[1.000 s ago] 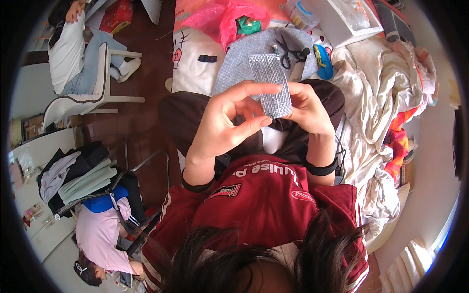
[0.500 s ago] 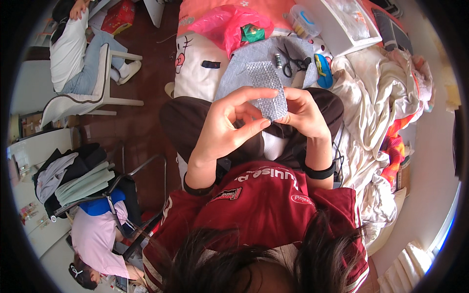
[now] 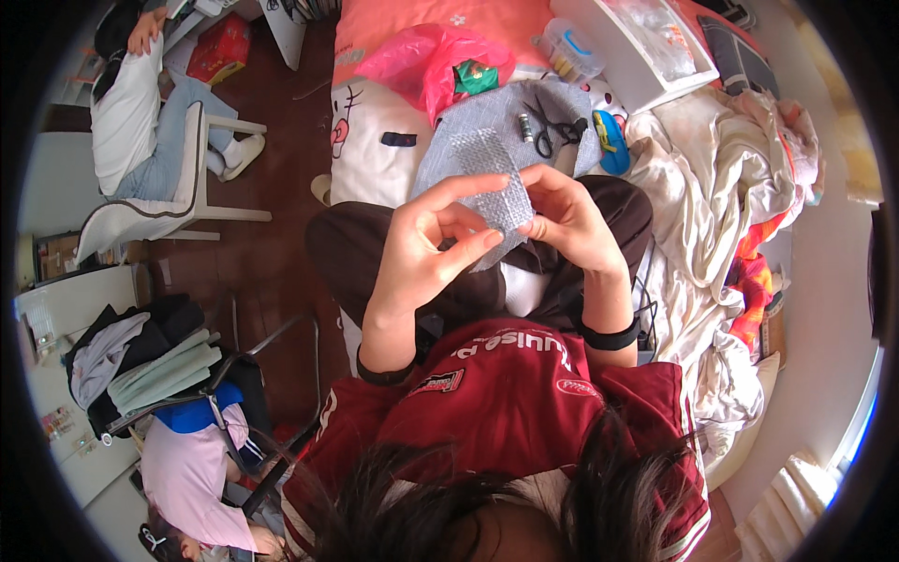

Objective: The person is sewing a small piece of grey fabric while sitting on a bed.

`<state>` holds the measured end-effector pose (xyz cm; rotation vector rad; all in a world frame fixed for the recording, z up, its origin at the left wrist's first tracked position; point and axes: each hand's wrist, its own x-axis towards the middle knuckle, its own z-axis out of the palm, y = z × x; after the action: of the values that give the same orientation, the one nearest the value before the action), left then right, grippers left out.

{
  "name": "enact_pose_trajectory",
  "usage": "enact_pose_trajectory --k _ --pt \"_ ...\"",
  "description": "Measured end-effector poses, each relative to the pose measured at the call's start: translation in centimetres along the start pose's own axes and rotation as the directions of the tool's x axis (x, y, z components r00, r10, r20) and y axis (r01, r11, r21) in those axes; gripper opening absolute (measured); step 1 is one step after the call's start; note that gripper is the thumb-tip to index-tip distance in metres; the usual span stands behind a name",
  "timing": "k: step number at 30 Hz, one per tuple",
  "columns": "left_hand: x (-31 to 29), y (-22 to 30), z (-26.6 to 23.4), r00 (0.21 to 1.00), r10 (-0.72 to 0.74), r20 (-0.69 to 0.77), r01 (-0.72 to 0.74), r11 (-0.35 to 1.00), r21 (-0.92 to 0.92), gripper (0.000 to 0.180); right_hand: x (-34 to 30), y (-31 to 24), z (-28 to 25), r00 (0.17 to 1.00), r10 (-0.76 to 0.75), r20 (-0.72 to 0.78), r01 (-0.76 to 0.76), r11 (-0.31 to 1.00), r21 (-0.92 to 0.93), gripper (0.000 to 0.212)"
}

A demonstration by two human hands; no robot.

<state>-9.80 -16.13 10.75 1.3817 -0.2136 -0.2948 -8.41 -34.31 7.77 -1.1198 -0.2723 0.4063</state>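
Note:
A piece of grey woven fabric (image 3: 494, 173), folded into a narrow strip, is held up above my crossed legs. My left hand (image 3: 435, 234) pinches its left side with thumb and fingers. On the opposite edge, the thumb and fingers of my right hand (image 3: 567, 220) are closed. Any needle or thread between the fingertips is too small to make out. Beyond the strip lies a larger grey cloth (image 3: 449, 136) on the bed. Black-handled scissors (image 3: 554, 131) and a small thread spool (image 3: 526, 128) rest on that cloth.
A blue oval case (image 3: 611, 140) lies right of the cloth. Behind are a pink plastic bag (image 3: 412, 66), a clear tub (image 3: 573, 51) and a white box (image 3: 646, 56). Rumpled satin bedding (image 3: 698, 234) fills the right side. Two people sit at the left, near chairs (image 3: 201, 187).
The fabric strip has turned and tilted between my hands, so more of its lower end shows. My right hand has shifted its fingers along the edge. The view has moved slightly.

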Motion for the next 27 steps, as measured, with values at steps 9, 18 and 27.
enact_pose_trajectory --k 9,18,27 --pt "-0.1 0.5 -0.2 0.995 0.05 -0.082 -0.044 0.996 0.074 0.04 0.4 0.4 0.4 0.99 -0.093 0.111 0.139 0.815 -0.562 0.024" --pt "0.1 0.0 0.0 0.984 0.109 -0.14 -0.078 0.974 0.211 0.038 -0.4 -0.6 -0.2 0.99 -0.143 0.02 0.137 0.884 -0.447 0.012" --pt "0.4 -1.0 0.6 0.891 0.392 -0.228 -0.166 0.75 0.64 0.037 -1.1 -1.6 0.1 0.926 -0.365 -0.098 0.207 0.706 -0.677 0.011"
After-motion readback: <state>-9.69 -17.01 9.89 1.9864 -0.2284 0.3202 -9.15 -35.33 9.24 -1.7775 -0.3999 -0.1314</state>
